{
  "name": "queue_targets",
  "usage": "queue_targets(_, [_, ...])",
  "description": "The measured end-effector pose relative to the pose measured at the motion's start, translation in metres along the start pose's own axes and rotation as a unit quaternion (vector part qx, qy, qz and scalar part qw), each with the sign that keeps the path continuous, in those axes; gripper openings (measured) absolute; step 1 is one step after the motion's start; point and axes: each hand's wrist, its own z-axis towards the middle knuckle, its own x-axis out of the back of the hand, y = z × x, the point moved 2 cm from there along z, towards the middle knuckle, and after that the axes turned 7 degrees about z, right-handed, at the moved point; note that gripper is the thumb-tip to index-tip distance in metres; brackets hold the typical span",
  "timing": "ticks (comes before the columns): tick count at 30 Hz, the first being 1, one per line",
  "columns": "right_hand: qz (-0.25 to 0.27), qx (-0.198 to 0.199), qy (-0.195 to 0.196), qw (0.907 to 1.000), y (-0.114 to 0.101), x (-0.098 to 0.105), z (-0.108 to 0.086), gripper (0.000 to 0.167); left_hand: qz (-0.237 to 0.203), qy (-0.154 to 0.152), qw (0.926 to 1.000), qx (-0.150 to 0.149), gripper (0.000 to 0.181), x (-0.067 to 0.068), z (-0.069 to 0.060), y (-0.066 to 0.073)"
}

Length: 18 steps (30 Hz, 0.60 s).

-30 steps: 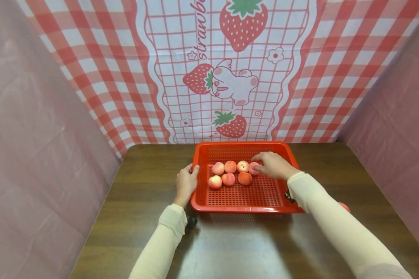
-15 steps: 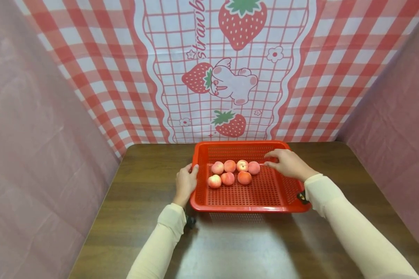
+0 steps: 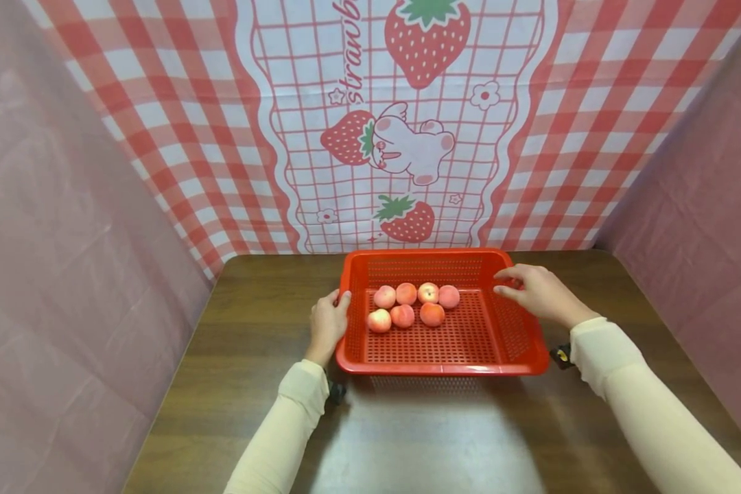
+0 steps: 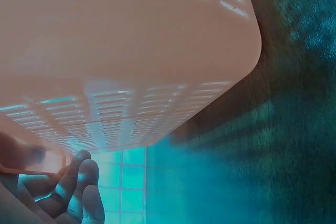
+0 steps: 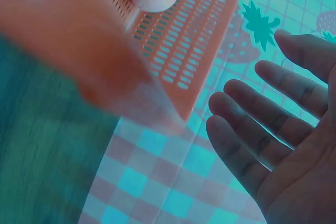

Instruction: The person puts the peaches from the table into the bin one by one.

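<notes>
A red plastic basket [image 3: 444,369] with perforated walls stands on the wooden table. Several peaches [image 3: 432,315] lie on its floor in two rows, toward the left and middle. My left hand [image 3: 329,324] grips the basket's left rim, thumb on top; in the left wrist view its curled fingers [image 4: 90,182] show under the rim. Over the basket's right rim is my right hand [image 3: 540,295], holding nothing. The right wrist view shows its fingers [image 5: 247,108] spread and relaxed, apart from the basket wall [image 5: 121,77].
Behind the table [image 3: 253,329] hangs a red-and-white checked cloth [image 3: 210,137] with strawberry prints, close to the basket's back rim. Pink cloth walls [image 3: 68,240] stand at both sides. A dark wrist device [image 3: 562,355] sits under the right cuff.
My right hand has moved right, off the rightmost peach and out to the basket's right rim. That peach stays at the end of the back row. My left hand keeps its grip.
</notes>
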Motion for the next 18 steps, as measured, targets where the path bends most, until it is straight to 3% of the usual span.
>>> queue_targets(8, [0.012,0.0,0.023,0.9997,0.016,0.015,-0.019,0.038,-0.002,-0.004,1.0,0.003,0.039,-0.001,0.0,-0.002])
queue_targets(18, [-0.026,0.006,0.046,0.9986,0.041,0.028,-0.041,0.039,-0.003,-0.001,1.0,0.006,0.038,-0.001,0.001,-0.001])
